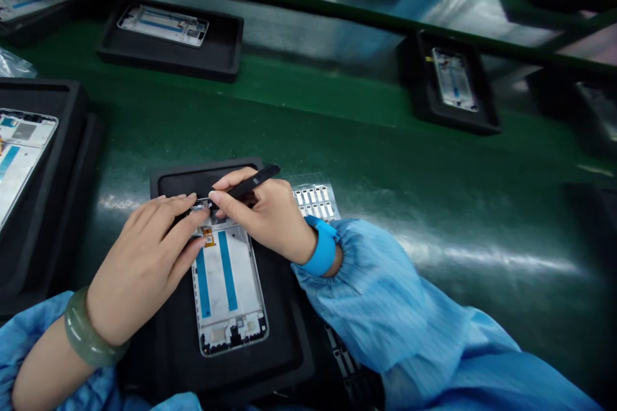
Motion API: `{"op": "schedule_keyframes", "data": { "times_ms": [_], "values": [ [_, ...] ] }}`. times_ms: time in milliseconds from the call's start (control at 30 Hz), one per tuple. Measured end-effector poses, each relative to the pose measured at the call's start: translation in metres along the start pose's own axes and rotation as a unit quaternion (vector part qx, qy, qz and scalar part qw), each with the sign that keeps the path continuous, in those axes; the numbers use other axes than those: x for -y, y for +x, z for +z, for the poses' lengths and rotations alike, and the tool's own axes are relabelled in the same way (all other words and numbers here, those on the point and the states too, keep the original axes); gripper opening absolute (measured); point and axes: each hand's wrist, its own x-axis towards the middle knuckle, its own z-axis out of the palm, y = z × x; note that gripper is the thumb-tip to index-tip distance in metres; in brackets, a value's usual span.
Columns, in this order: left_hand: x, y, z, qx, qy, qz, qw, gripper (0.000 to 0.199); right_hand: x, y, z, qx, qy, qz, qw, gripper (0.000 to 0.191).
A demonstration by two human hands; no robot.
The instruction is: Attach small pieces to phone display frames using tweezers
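Observation:
In the head view, a silver phone frame (229,282) with two blue strips lies in a black tray (284,334). My left hand (152,244) rests on the frame's upper left part, its fingers close together and pressing there. Black tweezers (255,181) are in my right hand (260,212), pinched between thumb and fingers, with the tips at the frame's top edge. What the tips touch is too small to tell. Just beside my right wrist lies a sheet of small white labels (315,201), partly covered by the wrist.
More black trays with phone frames stand at the left (72,141), the back left (226,51) and the back right (486,112). A dark green surface (337,141) runs beneath them. Further dark trays sit at the right edge.

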Motion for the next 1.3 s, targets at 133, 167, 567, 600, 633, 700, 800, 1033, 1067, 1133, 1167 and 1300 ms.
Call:
{"op": "schedule_keyframes", "data": {
  "times_ms": [133,167,567,600,633,700,800,1033,1067,1133,1167,1300],
  "values": [
    [-0.001,0.002,0.000,-0.006,0.030,0.021,0.999,0.029,0.001,0.001,-0.001,0.005,-0.008,-0.002,1.000,0.014],
    [-0.001,0.002,0.000,-0.008,0.037,0.026,0.999,0.028,0.002,0.001,-0.001,0.005,-0.010,-0.004,1.000,0.014],
    [-0.013,0.005,0.001,-0.012,0.104,0.032,0.994,0.032,0.001,0.004,-0.001,-0.064,0.089,0.005,0.994,0.018],
    [-0.014,0.005,0.002,-0.014,0.102,0.028,0.994,0.031,0.000,0.006,-0.002,-0.076,0.118,0.008,0.990,0.020],
    [-0.014,0.005,0.003,-0.017,0.099,0.025,0.995,0.031,-0.001,0.008,-0.002,-0.081,0.137,0.010,0.987,0.020],
    [-0.015,0.005,0.004,-0.025,0.094,0.016,0.995,0.030,-0.003,0.011,-0.002,-0.067,0.147,0.011,0.987,0.021],
    [-0.015,0.005,0.005,-0.030,0.088,0.005,0.996,0.030,-0.005,0.014,-0.003,-0.020,0.129,0.007,0.991,0.020],
    [-0.014,0.003,0.007,-0.034,0.093,0.004,0.995,0.036,-0.003,0.014,-0.004,0.015,0.073,-0.028,0.997,0.011],
    [-0.014,0.003,0.007,-0.035,0.094,0.003,0.995,0.036,-0.002,0.013,-0.004,0.015,0.063,-0.033,0.997,0.011],
    [-0.014,0.003,0.007,-0.037,0.093,0.002,0.995,0.036,-0.002,0.013,-0.004,0.014,0.052,-0.044,0.998,0.009],
    [-0.014,0.003,0.007,-0.037,0.093,0.002,0.995,0.035,-0.002,0.013,-0.004,0.016,0.050,-0.049,0.997,0.009],
    [-0.014,0.004,0.008,-0.046,0.092,0.003,0.995,0.035,-0.003,0.013,-0.004,0.033,0.039,-0.066,0.997,0.007]
  ]
}}
